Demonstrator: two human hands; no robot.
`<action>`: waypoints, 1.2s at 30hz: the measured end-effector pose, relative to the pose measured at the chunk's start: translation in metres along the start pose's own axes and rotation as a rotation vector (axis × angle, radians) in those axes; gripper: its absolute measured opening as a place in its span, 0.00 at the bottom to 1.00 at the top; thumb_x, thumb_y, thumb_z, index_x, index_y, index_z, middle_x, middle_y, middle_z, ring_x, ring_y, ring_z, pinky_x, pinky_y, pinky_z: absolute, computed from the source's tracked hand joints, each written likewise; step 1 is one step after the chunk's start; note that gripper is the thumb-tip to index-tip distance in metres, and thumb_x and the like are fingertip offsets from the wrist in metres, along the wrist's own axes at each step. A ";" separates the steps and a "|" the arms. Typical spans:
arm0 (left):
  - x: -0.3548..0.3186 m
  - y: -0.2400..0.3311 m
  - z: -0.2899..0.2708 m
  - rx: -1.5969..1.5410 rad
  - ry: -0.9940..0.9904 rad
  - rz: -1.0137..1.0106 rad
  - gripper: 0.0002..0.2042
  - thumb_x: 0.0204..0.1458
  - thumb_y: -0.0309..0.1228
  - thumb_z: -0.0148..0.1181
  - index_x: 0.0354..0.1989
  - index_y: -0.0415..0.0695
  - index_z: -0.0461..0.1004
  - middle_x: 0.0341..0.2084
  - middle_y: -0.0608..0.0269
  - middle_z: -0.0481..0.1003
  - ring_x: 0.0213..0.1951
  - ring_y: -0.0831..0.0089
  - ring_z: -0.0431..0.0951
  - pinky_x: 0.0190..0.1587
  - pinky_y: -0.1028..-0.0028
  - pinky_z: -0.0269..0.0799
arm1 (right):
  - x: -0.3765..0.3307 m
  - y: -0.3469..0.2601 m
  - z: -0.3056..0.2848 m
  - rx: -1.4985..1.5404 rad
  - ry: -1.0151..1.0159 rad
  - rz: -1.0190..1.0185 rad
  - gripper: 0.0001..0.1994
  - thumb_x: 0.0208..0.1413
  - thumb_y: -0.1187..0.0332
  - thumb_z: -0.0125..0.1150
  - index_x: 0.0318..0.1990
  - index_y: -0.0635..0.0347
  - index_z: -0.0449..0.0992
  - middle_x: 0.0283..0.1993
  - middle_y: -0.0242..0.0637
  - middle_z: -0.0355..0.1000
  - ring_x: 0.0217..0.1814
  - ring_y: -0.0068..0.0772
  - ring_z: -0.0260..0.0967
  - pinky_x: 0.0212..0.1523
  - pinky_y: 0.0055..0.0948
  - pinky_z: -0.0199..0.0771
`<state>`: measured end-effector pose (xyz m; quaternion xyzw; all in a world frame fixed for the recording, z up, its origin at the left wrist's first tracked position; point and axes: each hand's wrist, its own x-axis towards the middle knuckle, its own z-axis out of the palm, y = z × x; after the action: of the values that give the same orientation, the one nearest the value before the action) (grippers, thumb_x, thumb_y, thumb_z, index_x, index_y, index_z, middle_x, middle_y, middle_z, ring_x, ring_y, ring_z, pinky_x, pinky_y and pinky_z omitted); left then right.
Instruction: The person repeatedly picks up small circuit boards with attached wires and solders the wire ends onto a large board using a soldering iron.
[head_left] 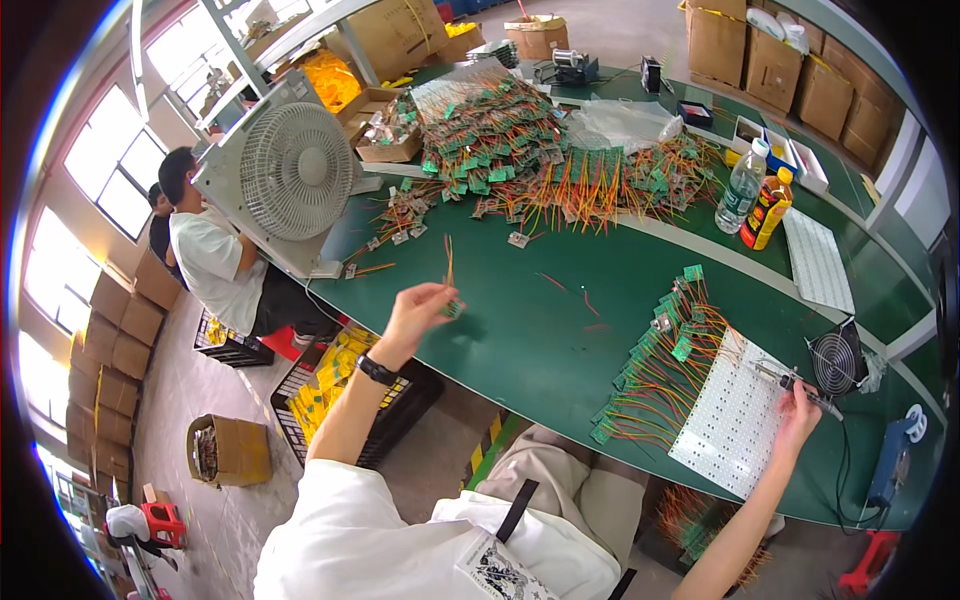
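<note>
My left hand [413,318] is closed on a small green circuit board [454,308] with red and yellow wires [449,260] standing up from it. It is raised over the left part of the green table [520,350]. My right hand [796,418] grips a soldering iron [824,402] above the right edge of a white perforated panel [722,432]. Along that panel's left side lies a slanting row of green wired boards [640,375], their wires reaching onto the panel.
A large heap of wired boards [490,130] covers the table's far side. A big fan [300,170] stands left, a small black fan [836,360] right. A water bottle [740,190] and an orange-labelled bottle [767,210] stand far right. Another person [210,245] sits beyond the big fan.
</note>
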<state>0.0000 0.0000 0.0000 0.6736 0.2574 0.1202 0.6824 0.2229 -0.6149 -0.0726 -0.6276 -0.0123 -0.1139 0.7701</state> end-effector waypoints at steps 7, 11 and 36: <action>-0.007 0.005 0.102 0.083 -0.295 0.149 0.12 0.62 0.30 0.54 0.44 0.31 0.74 0.36 0.54 0.80 0.40 0.74 0.80 0.45 0.75 0.76 | -0.007 -0.015 0.013 0.041 0.052 0.010 0.07 0.54 0.72 0.64 0.36 0.67 0.75 0.22 0.33 0.70 0.20 0.21 0.66 0.21 0.22 0.60; -0.003 0.022 0.174 0.145 -0.477 0.243 0.12 0.63 0.30 0.52 0.43 0.31 0.75 0.32 0.55 0.81 0.38 0.76 0.80 0.44 0.76 0.75 | -0.008 -0.015 0.022 0.066 0.080 0.003 0.06 0.54 0.74 0.64 0.34 0.67 0.74 0.22 0.36 0.70 0.18 0.24 0.65 0.21 0.22 0.60; 0.024 -0.016 0.384 0.656 -0.672 0.968 0.05 0.49 0.31 0.61 0.28 0.44 0.80 0.25 0.62 0.75 0.25 0.59 0.77 0.27 0.63 0.73 | -0.017 -0.021 0.023 -0.030 0.074 0.014 0.09 0.55 0.73 0.62 0.39 0.71 0.74 0.22 0.40 0.72 0.20 0.28 0.68 0.23 0.24 0.63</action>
<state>0.2141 -0.3186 -0.0352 0.8861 -0.2766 0.1121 0.3545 0.2057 -0.5935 -0.0504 -0.6343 0.0224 -0.1318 0.7614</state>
